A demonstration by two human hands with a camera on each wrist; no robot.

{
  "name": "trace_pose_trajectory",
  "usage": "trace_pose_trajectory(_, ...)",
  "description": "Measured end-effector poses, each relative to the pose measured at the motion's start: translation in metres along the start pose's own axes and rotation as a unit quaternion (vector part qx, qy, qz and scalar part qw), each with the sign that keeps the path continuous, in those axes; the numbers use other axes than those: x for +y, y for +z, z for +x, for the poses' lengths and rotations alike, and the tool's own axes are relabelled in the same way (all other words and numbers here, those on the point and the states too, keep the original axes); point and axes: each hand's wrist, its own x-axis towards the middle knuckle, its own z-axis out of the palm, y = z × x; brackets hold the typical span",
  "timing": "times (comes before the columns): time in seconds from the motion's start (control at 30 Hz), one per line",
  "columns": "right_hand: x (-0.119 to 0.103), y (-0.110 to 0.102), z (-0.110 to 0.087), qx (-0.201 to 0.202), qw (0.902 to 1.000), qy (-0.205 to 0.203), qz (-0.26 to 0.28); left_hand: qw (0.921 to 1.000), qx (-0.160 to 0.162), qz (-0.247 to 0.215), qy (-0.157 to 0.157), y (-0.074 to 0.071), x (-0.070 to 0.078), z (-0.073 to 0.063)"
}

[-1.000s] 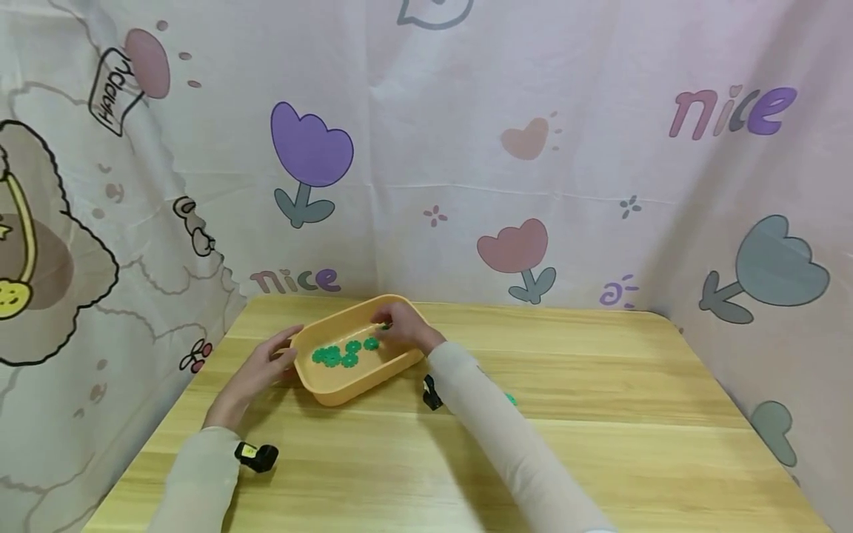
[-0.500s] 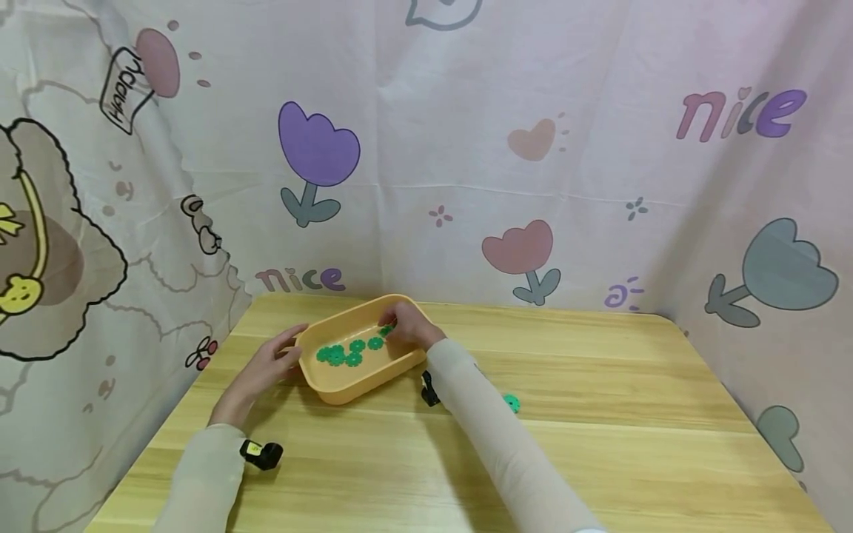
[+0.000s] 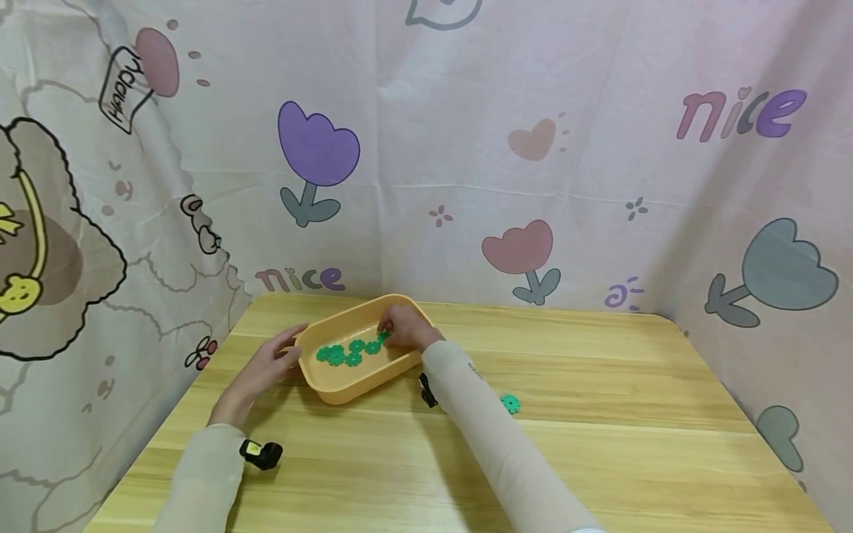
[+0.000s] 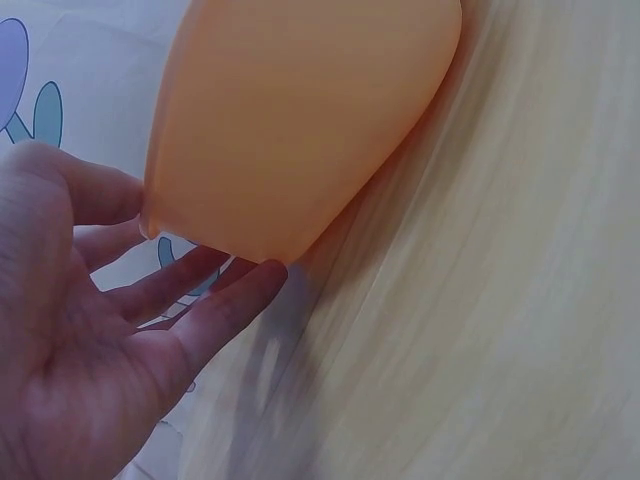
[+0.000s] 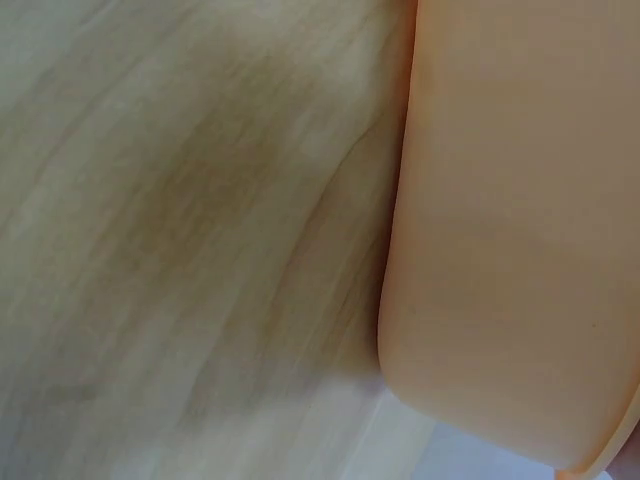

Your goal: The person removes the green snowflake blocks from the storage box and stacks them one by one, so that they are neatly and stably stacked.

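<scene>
A yellow-orange plastic basin [image 3: 373, 385] stands at an angle on the table, several green snowflake building discs [image 3: 336, 355] lying on its floor. My left hand [image 3: 266, 363] is at the basin's left end. In the left wrist view its loosely spread fingers [image 4: 235, 310] touch the end wall and rim. Inside the right part of the basin, my right hand [image 3: 406, 328] pinches one green disc [image 3: 383, 337], close beside another disc [image 3: 372, 347]. The right wrist view has mostly the basin's outer wall [image 5: 510, 240], and the fingers are hidden there.
One more green disc [image 3: 510, 403] lies on the wooden table [image 3: 600, 459], right of the basin and beside the right sleeve. Behind the table hangs a printed cloth [image 3: 426, 148], which also covers the left and right sides.
My right hand has shifted slightly down and left inside the basin with the pinched disc, nearer the other discs. The loose disc on the table is more visible beside the sleeve. The left hand stays put.
</scene>
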Motion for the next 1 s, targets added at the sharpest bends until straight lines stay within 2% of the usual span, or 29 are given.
trace_pose_trajectory(0.23,-0.0015,-0.0012,-0.0025,0.000,0.9999,-0.013,0.001,0.9999,-0.005,-0.004,0.009,0.0001,0.0001,-0.0008)
trace_pose_trajectory(0.53,-0.0023,-0.0021,-0.0059,-0.004,0.9996,0.013,0.023,0.9998,-0.008,-0.008,0.016,0.0003,-0.0007,-0.0015)
trace_pose_trajectory(0.8,-0.0009,-0.0022,-0.0052,-0.011,0.9998,-0.007,0.014,1.0000,0.000,0.002,0.008,0.0002,-0.0029,-0.0002)
trace_pose_trajectory(1.0,0.0000,-0.0080,-0.0060,-0.003,0.9967,-0.023,0.078,1.0000,0.000,0.005,0.003,0.0003,-0.0003,-0.0006)
